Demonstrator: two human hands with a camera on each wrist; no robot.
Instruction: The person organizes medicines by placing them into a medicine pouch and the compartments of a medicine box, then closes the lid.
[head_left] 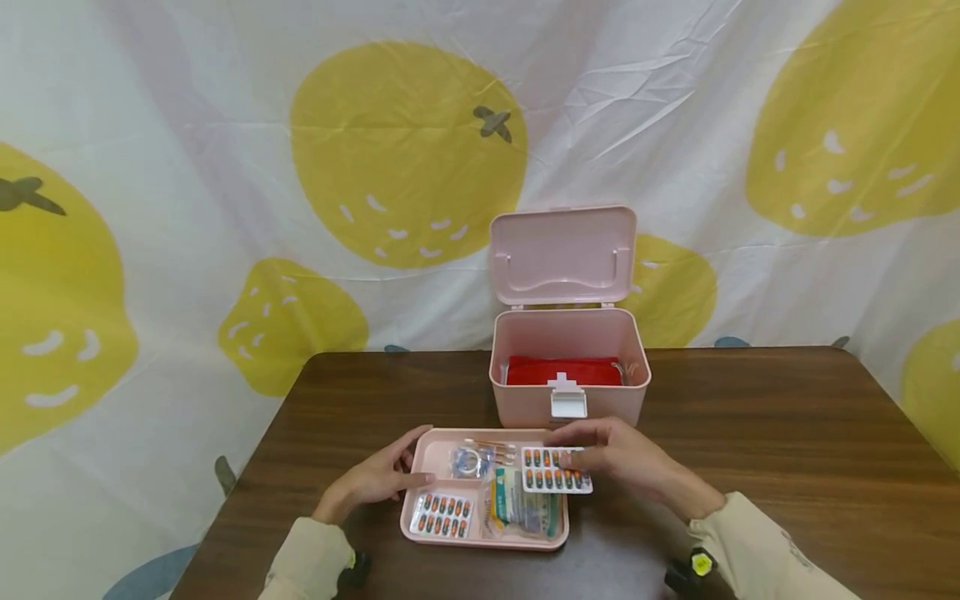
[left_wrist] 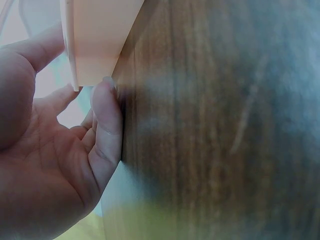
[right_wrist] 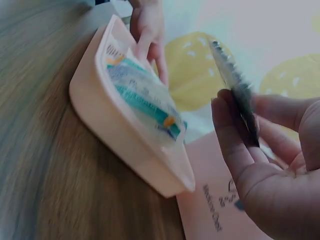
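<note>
My right hand (head_left: 622,458) pinches a blister pack of orange and dark green capsules (head_left: 536,481) between thumb and fingers, above the right side of a pink tray (head_left: 517,543). In the right wrist view the pack (right_wrist: 232,82) appears edge-on. At the tray's left side, my left hand (head_left: 378,473) holds the rim, thumb over it and fingers around the outer far corner. Inside the tray lie a second capsule blister pack (head_left: 444,517), a bagged item with a white ring (head_left: 471,461), cotton swabs (head_left: 498,451) and a green-and-white packet (head_left: 506,500), partly covered.
Behind the tray stands a pink medicine chest (head_left: 517,408) with its lid (head_left: 562,254) raised. A red pouch (head_left: 551,371) lies inside it, beside something metallic. A brown wooden table (head_left: 765,467) bears everything, and a lemon-print cloth (head_left: 420,308) hangs behind.
</note>
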